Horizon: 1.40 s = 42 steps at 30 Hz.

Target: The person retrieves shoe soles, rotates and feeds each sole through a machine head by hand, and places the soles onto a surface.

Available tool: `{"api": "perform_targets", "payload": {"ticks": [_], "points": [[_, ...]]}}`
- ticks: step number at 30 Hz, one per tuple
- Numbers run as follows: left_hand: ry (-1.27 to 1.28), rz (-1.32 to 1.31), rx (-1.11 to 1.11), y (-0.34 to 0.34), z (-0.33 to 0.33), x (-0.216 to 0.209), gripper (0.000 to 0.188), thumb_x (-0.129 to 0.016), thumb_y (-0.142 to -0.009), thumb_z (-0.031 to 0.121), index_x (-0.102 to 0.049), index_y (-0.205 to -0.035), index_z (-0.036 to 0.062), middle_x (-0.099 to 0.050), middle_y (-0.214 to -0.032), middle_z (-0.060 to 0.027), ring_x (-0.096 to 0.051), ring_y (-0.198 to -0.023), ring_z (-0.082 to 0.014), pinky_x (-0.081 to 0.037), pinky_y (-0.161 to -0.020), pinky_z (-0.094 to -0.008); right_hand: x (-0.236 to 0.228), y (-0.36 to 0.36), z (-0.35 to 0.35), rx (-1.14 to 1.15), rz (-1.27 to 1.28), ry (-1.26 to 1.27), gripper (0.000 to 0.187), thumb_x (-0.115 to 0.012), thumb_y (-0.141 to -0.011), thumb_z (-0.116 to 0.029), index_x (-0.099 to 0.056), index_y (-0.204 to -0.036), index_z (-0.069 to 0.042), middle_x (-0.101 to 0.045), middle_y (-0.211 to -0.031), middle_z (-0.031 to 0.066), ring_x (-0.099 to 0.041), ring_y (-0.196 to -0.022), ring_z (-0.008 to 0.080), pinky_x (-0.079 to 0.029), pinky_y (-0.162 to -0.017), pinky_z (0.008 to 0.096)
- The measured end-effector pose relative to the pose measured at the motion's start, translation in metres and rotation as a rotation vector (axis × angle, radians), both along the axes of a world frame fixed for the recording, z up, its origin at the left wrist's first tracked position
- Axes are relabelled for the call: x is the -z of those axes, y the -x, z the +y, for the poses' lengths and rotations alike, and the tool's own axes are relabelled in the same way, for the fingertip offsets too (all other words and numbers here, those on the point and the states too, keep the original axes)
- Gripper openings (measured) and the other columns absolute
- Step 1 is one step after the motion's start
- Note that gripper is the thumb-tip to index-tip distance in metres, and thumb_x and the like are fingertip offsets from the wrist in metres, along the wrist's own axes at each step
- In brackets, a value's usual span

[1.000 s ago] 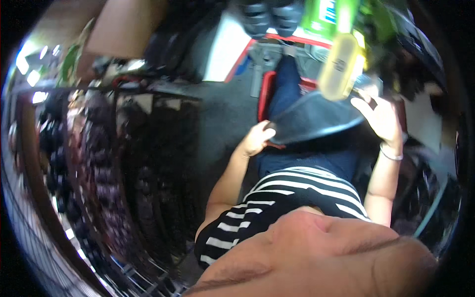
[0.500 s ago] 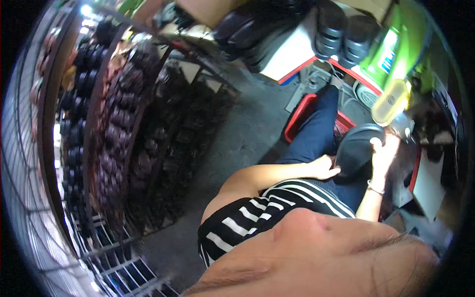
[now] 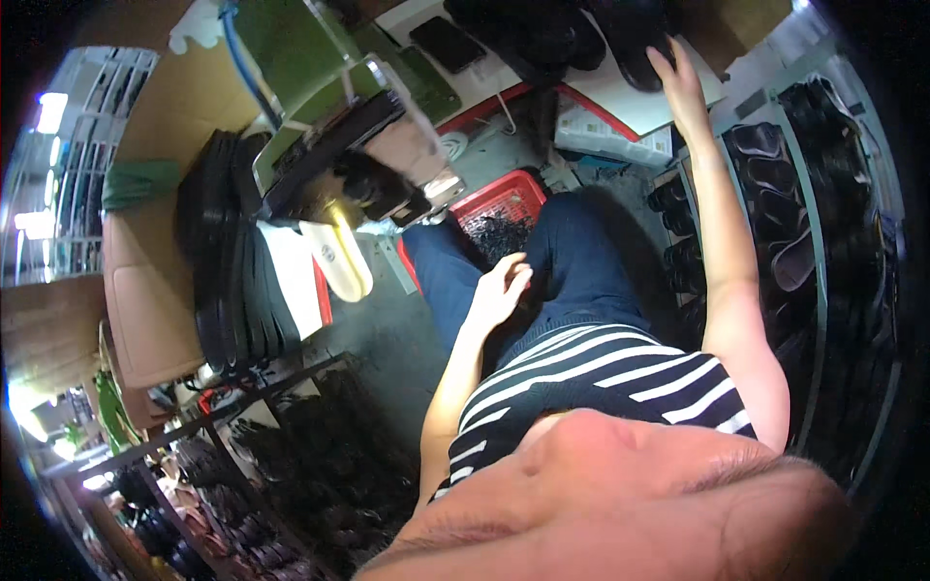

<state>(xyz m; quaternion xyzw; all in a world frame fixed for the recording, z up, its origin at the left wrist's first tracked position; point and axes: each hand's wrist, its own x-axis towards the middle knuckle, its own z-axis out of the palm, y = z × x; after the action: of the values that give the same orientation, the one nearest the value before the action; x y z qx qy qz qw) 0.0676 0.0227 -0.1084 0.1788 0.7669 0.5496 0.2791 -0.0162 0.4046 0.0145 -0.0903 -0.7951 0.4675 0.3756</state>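
My right hand (image 3: 681, 89) reaches to the far right, its arm stretched out. Its fingers are apart at the edge of a black shoe sole (image 3: 630, 41), which lies on a white tabletop (image 3: 620, 92). Whether the fingertips press on the sole or only rest beside it is hard to see. Over my lap hangs my left hand (image 3: 499, 290), fingers loosely bent and apart, with nothing visible in it. Just beyond it, between my knees, stands a red basket (image 3: 528, 194) holding black trimmings (image 3: 494, 230).
A machine with a clear shield (image 3: 373, 73) and a yellow pad (image 3: 334, 257) stands left of my knees. Black soles (image 3: 237, 281) are stacked beyond it. A phone (image 3: 446, 45) lies on the table. Racks of shoe parts (image 3: 775, 198) rise at the right, more (image 3: 300, 455) at lower left.
The view has swung to the right. Both hands held a black sole near the yellow pad; now they are apart, the right out at the table, the left back over my lap.
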Motion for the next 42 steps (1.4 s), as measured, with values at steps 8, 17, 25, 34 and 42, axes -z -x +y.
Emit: {"api": "perform_targets", "payload": {"ticks": [8, 17, 25, 34, 42], "points": [[-0.09, -0.262, -0.217, -0.015, -0.052, 0.058, 0.03, -0.05, -0.089, 0.016, -0.049, -0.114, 0.0004, -0.06, -0.099, -0.0126, -0.059, -0.085, -0.016, -0.046, -0.074, -0.025, 0.059, 0.138, 0.05, 0.019, -0.557, -0.238, 0.047, -0.054, -0.08, -0.044, -0.058, -0.109, -0.008, -0.06, -0.104, 0.0162, -0.056, -0.099, 0.0267, -0.042, -0.085, 0.032], [-0.066, -0.366, -0.332, -0.016, -0.062, 0.057, 0.026, -0.048, -0.089, 0.015, -0.051, -0.112, 0.0023, -0.062, -0.097, -0.01, -0.06, -0.084, -0.0141, -0.047, -0.073, -0.0248, 0.026, 0.13, 0.12, 0.512, -0.866, -0.555, 0.062, -0.066, -0.068, -0.049, -0.05, -0.112, -0.008, -0.041, -0.125, 0.0193, -0.038, -0.116, 0.0364, -0.038, -0.089, 0.0456], [-0.194, -0.258, -0.262, 0.012, -0.022, 0.024, 0.029, -0.049, -0.089, 0.015, -0.048, -0.115, 0.0032, -0.062, -0.097, -0.0097, -0.06, -0.084, -0.0145, -0.047, -0.074, -0.0252, 0.015, 0.067, 0.116, 0.43, -0.141, -0.621, 0.044, -0.063, -0.072, -0.036, -0.06, -0.106, -0.008, -0.058, -0.097, 0.0144, -0.056, -0.092, 0.0299, -0.045, -0.079, 0.0356], [-0.697, -0.386, -0.389, 0.048, 0.055, -0.04, 0.04, -0.052, -0.088, 0.02, -0.036, -0.119, 0.0019, -0.053, -0.11, -0.0124, -0.055, -0.097, -0.0198, -0.045, -0.082, -0.0327, 0.008, -0.123, -0.093, -0.323, -0.073, -0.913, 0.045, -0.069, -0.054, -0.008, -0.064, -0.099, -0.01, -0.045, -0.075, 0.0048, -0.048, -0.074, 0.0215, -0.042, -0.072, 0.0353], [-0.479, -0.13, -0.581, 0.025, 0.023, -0.093, 0.021, -0.055, -0.084, 0.023, -0.052, -0.094, 0.0047, -0.049, -0.079, 0.0011, -0.041, -0.064, -0.0057, -0.035, -0.059, -0.0204, 0.123, -0.131, -0.152, -0.773, -0.89, 0.48, 0.051, -0.074, -0.068, -0.017, -0.052, -0.11, 0.002, -0.058, -0.107, 0.0139, -0.055, -0.097, 0.0187, -0.042, -0.085, 0.031]]}}
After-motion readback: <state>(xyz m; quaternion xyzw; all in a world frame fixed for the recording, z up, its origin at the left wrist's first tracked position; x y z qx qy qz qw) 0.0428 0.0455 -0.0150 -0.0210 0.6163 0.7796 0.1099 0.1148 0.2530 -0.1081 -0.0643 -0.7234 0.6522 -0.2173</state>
